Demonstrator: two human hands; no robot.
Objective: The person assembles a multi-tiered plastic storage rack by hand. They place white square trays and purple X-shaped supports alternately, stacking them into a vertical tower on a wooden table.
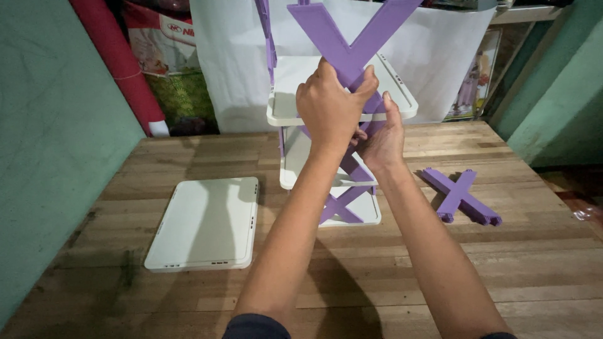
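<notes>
The left hand (330,107) is wrapping its fingers tightly around the crossing of a purple X-shaped brace (352,37), which is standing upright on the near edge of the top white shelf (286,113) of a small plastic rack (333,157). Just beside it, the right hand (380,138) is pressing against the same brace lower down, thumb up along the purple arm; whether its fingers are closed round the piece cannot be told. Below that shelf, the rack is showing two more white shelves joined by purple X braces; nothing can be seen lying on them. Left of the rack, a loose white shelf panel (207,223) is lying flat on the wooden table (377,276). Right of the rack, a spare purple X brace (461,196) is lying flat, well apart from both hands.
</notes>
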